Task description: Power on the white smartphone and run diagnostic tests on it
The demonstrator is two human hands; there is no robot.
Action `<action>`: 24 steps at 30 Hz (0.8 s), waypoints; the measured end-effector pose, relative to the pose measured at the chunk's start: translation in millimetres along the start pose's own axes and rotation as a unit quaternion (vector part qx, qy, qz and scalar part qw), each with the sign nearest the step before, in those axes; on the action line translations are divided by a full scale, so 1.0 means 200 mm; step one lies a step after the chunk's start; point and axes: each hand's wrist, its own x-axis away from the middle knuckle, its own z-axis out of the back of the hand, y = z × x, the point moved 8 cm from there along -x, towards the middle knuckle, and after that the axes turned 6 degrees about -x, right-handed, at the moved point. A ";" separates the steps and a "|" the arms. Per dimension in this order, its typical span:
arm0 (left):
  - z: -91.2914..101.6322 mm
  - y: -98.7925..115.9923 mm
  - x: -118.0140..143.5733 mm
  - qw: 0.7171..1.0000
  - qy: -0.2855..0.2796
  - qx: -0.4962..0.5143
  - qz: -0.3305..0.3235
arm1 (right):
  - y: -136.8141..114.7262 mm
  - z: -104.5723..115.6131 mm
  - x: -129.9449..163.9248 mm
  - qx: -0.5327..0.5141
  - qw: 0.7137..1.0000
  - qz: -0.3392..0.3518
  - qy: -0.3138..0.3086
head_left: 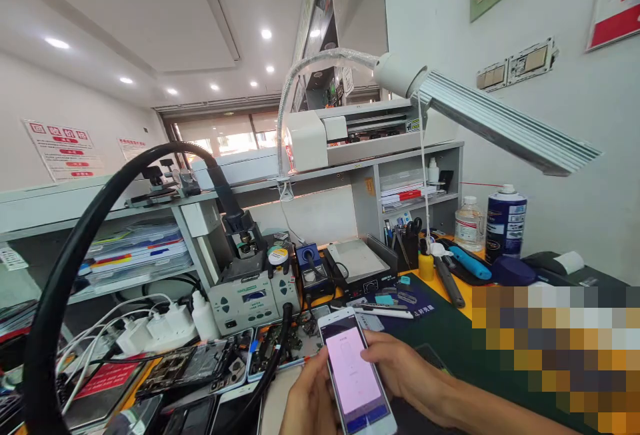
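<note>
A white smartphone [353,372] with its screen lit pale pink is held upright in both hands near the bottom middle of the head view. My left hand [311,395] grips its left edge, with the thumb along the side and the other fingers partly hidden behind. On the right, my right hand [395,365] supports the phone from its edge, and the thumb rests at the screen's right border. Faint lines of text show on the display, too small to read.
At left stand a hot air rework station [257,298] with a thick black hose [75,235] and a white power strip [167,328]. Phone parts [195,368] crowd the bench. A lamp [505,118] hangs overhead; a spray can [506,225] stands right, beside a green mat [480,368].
</note>
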 end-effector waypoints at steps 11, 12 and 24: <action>-0.02 0.00 0.00 1.000 -0.016 -0.004 0.000 | 0.00 0.00 0.01 0.068 0.998 -0.002 0.002; -0.02 0.00 0.00 1.000 -0.023 -0.004 0.004 | 0.00 0.00 0.01 0.070 0.998 -0.003 0.002; 0.00 -0.01 -0.01 1.000 -0.017 -0.012 0.006 | -0.01 -0.01 0.01 0.066 0.998 -0.007 0.003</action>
